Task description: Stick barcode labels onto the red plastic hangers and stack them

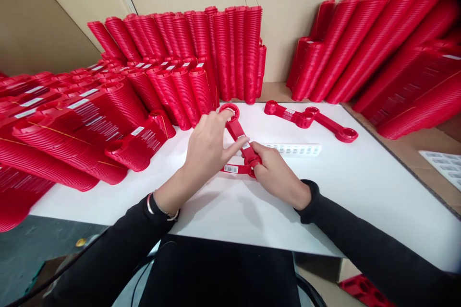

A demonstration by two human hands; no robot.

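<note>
My right hand (pixel 275 168) is closed around the near end of a red plastic bar with ring ends (pixel 236 128). My left hand (pixel 209 141) has its fingertips at the far ring, while its thumb stretches to a small white label on the bar's middle. Under the near end lies another red bar with a barcode label (pixel 230 169); my hands partly cover where the two meet. Beyond my right hand, a white sheet of labels (pixel 298 149) lies on the table, partly hidden by that hand.
Two loose red pieces, a labelled one (pixel 288 113) and another (pixel 333 124), lie farther back on the white table (pixel 324 216). Tall red stacks (pixel 230 53) line the left and back, and more stacks (pixel 360 48) lean at the right. Another label sheet (pixel 444 165) rests on cardboard at right.
</note>
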